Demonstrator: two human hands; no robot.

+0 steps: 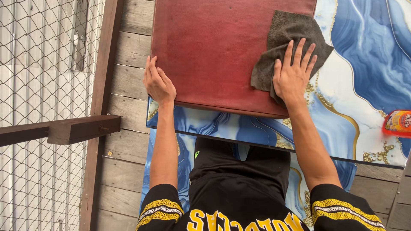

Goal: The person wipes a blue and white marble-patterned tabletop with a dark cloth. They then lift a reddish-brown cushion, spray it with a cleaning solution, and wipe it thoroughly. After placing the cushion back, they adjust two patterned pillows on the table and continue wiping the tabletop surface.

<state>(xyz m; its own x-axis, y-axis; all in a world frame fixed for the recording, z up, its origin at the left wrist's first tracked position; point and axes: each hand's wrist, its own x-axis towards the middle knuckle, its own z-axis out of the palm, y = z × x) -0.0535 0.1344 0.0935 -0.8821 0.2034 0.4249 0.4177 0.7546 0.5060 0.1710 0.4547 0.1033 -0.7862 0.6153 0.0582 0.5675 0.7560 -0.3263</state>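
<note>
The dark grey cloth [287, 47] sits on the right part of the red board [214, 51], partly over the board's right edge, and the right hand [293, 75] lies flat on it, fingers spread and pressing down. The left hand [158, 83] grips the board's left edge near the lower corner, fingers together and curled over the side, steadying it. The board lies on a blue, white and gold marbled table [364, 64]. Its red top looks dull and faintly streaked all over, so I cannot tell which part is wiped; the cloth covers only the right side, with the wide left and middle showing bare. An orange bottle [397, 123] lies at the table's right edge, with plank flooring [128, 111] and wire fencing [38, 64] to the left.
</note>
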